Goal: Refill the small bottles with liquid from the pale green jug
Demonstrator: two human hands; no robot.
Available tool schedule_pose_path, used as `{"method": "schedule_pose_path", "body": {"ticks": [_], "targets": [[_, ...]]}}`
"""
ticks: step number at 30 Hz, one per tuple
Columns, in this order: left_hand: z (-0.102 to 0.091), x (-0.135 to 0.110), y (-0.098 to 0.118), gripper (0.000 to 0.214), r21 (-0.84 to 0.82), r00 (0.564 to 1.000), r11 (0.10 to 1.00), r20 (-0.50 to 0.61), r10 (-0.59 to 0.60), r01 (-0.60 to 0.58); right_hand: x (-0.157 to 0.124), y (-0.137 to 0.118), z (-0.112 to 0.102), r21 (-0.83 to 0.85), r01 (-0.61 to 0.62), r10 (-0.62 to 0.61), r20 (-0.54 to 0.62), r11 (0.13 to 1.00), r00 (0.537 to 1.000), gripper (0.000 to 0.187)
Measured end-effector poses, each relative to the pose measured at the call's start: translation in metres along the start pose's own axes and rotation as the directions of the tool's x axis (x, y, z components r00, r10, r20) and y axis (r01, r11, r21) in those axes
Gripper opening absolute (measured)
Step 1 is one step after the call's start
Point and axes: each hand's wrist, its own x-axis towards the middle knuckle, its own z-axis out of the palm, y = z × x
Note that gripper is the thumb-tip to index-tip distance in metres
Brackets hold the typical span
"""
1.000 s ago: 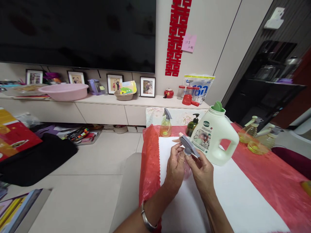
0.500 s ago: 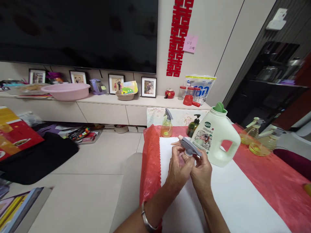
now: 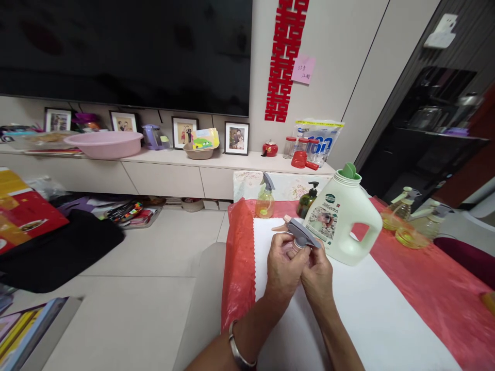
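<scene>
A spray bottle with a grey and pink trigger head is held between my hands over the white sheet. My left hand, a silver bangle at its wrist, wraps the bottle just under the head, with the thumb at the neck. From the other side, my right hand closes around the bottle, its fingers by the neck and the rear of the head. Most of the bottle's body is hidden by my hands. Just beyond the right hand stands a large pale green jug with a green piece in its mouth.
A spray bottle with yellow liquid and a dark green pump bottle stand at the table's far side. Two more spray bottles are at the right on the red cover. A low cabinet runs along the wall.
Both hands have shifted slightly left around the bottle, and a bit more of its neck shows below the trigger head. The bottles around them have stayed put.
</scene>
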Motion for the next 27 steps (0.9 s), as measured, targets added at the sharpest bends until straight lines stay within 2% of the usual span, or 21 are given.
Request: {"method": "schedule_pose_path", "body": {"ticks": [5,9,11,16,22,27], "targets": [[-0.01,0.0,-0.003,0.022,0.193,0.996,0.978,0.039,0.075,-0.081,-0.003,0.003,-0.012,0.073,-0.031,0.022,0.12,0.997,0.993,0.037],[-0.013,0.0,-0.003,0.021,0.178,0.989,0.976,0.098,0.111,-0.127,-0.001,0.006,-0.022,0.156,-0.081,0.042,0.237,0.985,0.971,0.042],[-0.013,0.0,-0.003,0.021,0.158,0.988,0.979,0.111,0.11,-0.127,0.001,0.009,-0.024,0.176,-0.101,0.053,0.259,0.979,0.965,0.046],[-0.015,0.0,-0.004,0.031,0.009,0.982,0.997,0.175,0.072,-0.075,0.006,0.013,-0.022,0.168,-0.12,0.076,0.244,0.978,0.967,0.052],[-0.015,-0.002,-0.006,0.036,-0.085,0.974,0.996,0.219,0.059,-0.041,0.005,0.007,-0.018,0.169,-0.113,0.075,0.22,0.979,0.973,0.044],[-0.014,0.0,-0.008,0.033,-0.116,0.97,0.985,0.189,0.151,-0.131,0.005,0.003,-0.013,0.176,-0.09,0.061,0.165,0.98,0.984,0.043]]}}
